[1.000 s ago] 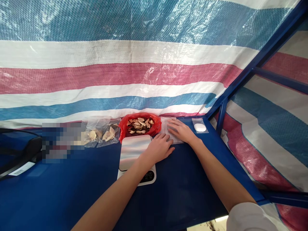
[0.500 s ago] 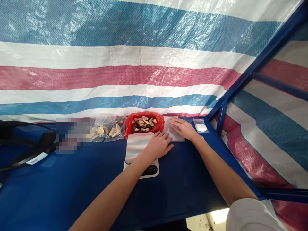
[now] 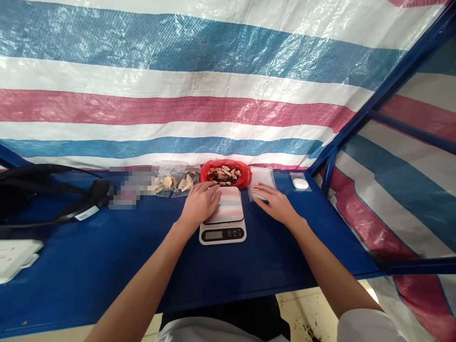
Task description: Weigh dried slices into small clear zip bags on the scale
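A digital kitchen scale (image 3: 228, 206) with a shiny plate and a dark button panel lies in front of me. My left hand (image 3: 200, 203) rests at the plate's left edge, fingers stretched out and holding nothing. Behind the scale, a red plastic bag (image 3: 246, 178) is spread open around dried brown-and-cream slices (image 3: 225, 175). My right hand (image 3: 276, 203) is open, its fingertips over the near part of a stack of clear plastic bags (image 3: 262, 175); whether they press on it I cannot tell. Left of the red bag are clear bags of pale dried pieces (image 3: 167, 183).
A small clear bag with a white round object (image 3: 300, 184) lies at the right. Black straps (image 3: 89, 194) and a white power strip (image 3: 17, 256) occupy the left of the blue table (image 3: 117, 266). Striped sheeting (image 3: 178, 109) and a blue frame bar (image 3: 356, 123) enclose the back and right.
My left hand has moved left from the scale's right side to its left edge, uncovering the display. My right hand has drawn back slightly toward me. The view has shifted too.
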Demonstrator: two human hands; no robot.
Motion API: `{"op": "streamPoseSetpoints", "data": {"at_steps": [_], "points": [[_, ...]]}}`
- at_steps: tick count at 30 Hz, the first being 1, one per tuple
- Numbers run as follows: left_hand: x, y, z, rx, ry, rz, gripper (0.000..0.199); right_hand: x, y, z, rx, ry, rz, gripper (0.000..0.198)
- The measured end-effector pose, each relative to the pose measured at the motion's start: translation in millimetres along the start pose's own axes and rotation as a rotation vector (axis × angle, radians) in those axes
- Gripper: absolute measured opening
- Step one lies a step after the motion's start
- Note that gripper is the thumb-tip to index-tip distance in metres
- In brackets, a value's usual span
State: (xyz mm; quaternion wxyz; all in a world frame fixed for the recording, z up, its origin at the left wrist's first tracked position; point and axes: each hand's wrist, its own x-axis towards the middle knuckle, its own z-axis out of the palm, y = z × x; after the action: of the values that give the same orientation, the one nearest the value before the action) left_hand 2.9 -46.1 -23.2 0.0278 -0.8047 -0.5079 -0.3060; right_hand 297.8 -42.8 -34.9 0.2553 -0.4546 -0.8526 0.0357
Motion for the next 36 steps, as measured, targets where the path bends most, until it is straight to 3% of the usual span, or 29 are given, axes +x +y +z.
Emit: {"op": "streamPoseSetpoints", "data": {"at_steps": [5, 11, 28, 36], "points": [[-33.5, -37.5, -19.5, 0.052, 0.028, -0.087, 0.037, -16.3, -26.6, 22.7, -0.103, -0.034, -0.008, 0.038], [-67.1, -60.9, -20.1, 0.117, -0.078, -0.06, 0.044, -23.5, -30.9, 38.4, -0.118, -0.074, -0.001, 0.04], [-72.1, -63.6, -11.4, 0.166, -0.183, -0.097, 0.052, -24.9, -29.6, 43.9, -0.118, -0.136, -0.006, 0.045], [-69.4, -60.4, -14.6, 0.167, -0.073, -0.076, 0.043, -24.7, -29.3, 40.8, -0.091, -0.045, -0.03, 0.037]]}}
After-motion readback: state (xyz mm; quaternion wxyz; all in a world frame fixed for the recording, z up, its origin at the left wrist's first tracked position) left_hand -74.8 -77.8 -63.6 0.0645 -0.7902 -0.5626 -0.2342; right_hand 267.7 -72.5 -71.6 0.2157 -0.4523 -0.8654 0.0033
